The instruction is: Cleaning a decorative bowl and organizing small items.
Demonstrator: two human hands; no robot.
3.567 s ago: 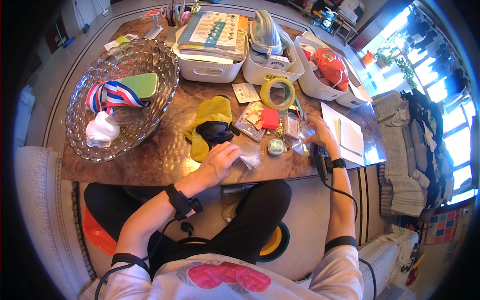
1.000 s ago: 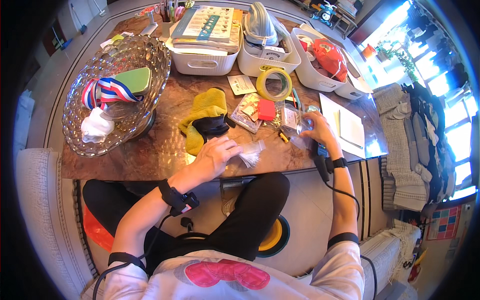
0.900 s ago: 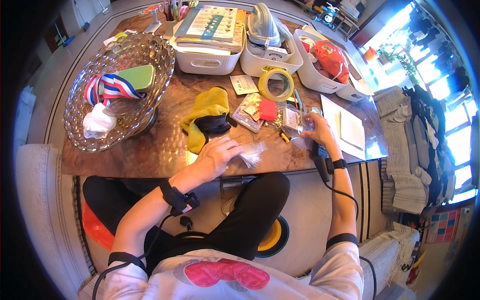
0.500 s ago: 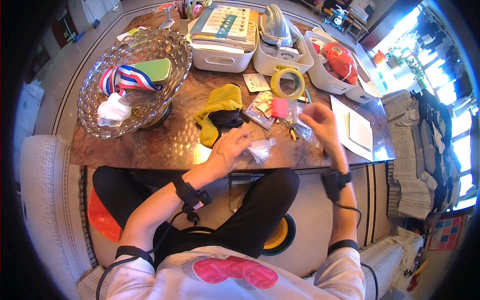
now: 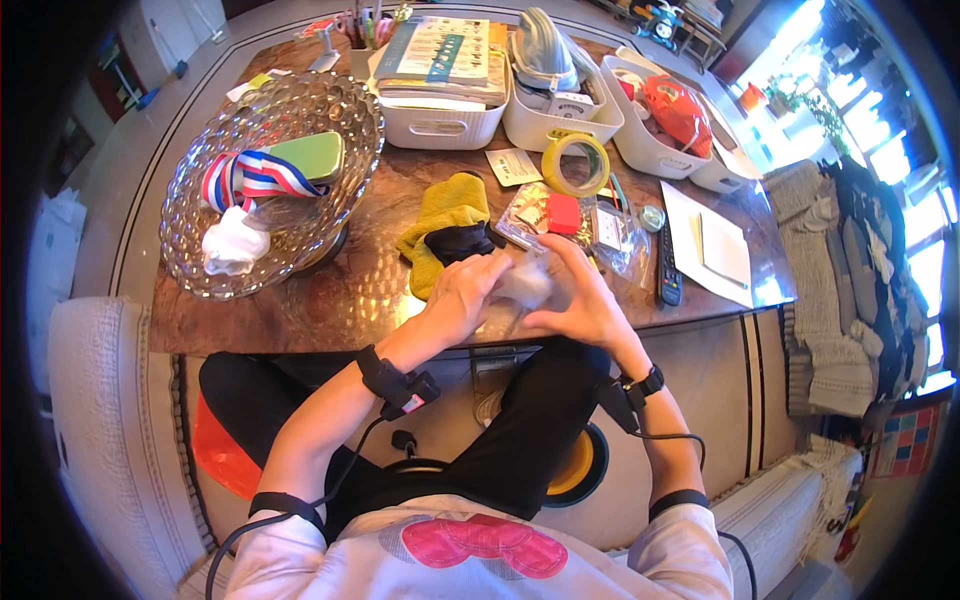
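Note:
At the near edge of the table, my left hand [image 5: 460, 298] has its fingers closed on a crumpled, translucent whitish piece [image 5: 528, 284], which looks like thin plastic and is blurred. My right hand [image 5: 588, 312] is on the other side of it, thumb and fingers spread apart around it; whether they touch it I cannot tell. Just beyond my left hand lies a yellow and black cloth [image 5: 440, 225]. Past my fingers are a small red box [image 5: 563, 213] and clear plastic packets [image 5: 620, 240] with small things in them.
A glass fruit bowl [image 5: 180, 225] with a striped ribbon, green case and white wad stands left. White bins [image 5: 440, 130] line the back. A roll of yellow tape [image 5: 576, 165] stands upright. Right of the packets lie a black remote control [image 5: 670, 272] and white paper [image 5: 705, 245].
My right hand has come left and down from above the packets to beside the translucent piece, uncovering the remote control. My left hand stays nearly in place with the piece.

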